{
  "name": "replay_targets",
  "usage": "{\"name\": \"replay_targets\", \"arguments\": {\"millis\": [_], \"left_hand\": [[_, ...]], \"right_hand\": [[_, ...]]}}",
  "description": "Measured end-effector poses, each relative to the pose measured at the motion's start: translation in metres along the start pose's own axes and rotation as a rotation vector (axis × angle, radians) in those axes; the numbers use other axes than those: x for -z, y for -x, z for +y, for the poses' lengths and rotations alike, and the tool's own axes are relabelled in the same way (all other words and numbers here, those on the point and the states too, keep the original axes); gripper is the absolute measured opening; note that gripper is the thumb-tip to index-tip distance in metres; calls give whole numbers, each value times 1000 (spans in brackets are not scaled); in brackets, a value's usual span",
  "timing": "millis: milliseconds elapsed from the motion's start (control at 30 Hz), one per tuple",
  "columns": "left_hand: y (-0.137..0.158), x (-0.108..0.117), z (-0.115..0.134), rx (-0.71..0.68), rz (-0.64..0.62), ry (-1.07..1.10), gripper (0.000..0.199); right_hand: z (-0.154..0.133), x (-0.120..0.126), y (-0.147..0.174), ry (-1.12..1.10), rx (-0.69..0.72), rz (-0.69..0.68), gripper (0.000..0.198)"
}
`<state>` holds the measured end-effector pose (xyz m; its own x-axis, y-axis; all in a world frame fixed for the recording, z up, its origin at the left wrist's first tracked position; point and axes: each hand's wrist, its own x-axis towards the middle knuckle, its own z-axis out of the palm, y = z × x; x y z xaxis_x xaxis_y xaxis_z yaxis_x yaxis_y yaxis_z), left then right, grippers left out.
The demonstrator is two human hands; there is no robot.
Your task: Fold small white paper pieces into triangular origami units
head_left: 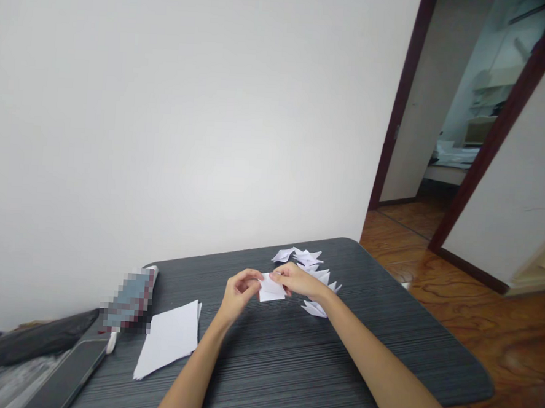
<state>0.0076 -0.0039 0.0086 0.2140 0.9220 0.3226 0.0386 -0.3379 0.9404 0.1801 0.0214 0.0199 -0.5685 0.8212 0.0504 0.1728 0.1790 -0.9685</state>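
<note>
Head view: your two hands pinch a small folded white paper over the dark table

You are facing a grey-black, wood-grained table (266,370) with rounded corners, its far edge near a plain white wall (189,119). To the right, a wood-patterned floor (394,248) runs to a doorway with a dark red frame (402,107); pale shelves (494,88) show in the room beyond.

At the table's left end lies a packet-like item (130,300), its face pixelated, so you cannot tell its contents. Just nearer you is a stack of white paper sheets (169,339).

Your folded white paper (273,289) is above the middle of the table, between your hands. Your left hand (240,291) is nearly closed, thumb and fingertips gripping its left edge. Your right hand (298,280) is curled, thumb on top, clasping the right side. Pointed folded-paper pieces (307,258) sit beyond and beside your right hand.
</note>
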Motion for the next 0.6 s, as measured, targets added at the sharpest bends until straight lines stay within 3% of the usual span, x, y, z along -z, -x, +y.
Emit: {"name": "replay_targets", "arguments": {"millis": [100,233,300,433,600], "left_hand": [[-1,1,0,-5,73,-36,17],[-4,2,0,-62,208,-47,17],[-4,1,-1,-99,229,-75,17],[-2,-2,-5,-136,239,-162,17],[1,-6,-8,-129,267,-222,18]], "right_hand": [[-4,0,4,-27,87,77,20],[-16,1,11,-2,291,78,41],[-18,0,11,97,341,105,36],[-7,-5,1,172,330,309,11],[8,-8,-11,-116,222,374,21]]}}
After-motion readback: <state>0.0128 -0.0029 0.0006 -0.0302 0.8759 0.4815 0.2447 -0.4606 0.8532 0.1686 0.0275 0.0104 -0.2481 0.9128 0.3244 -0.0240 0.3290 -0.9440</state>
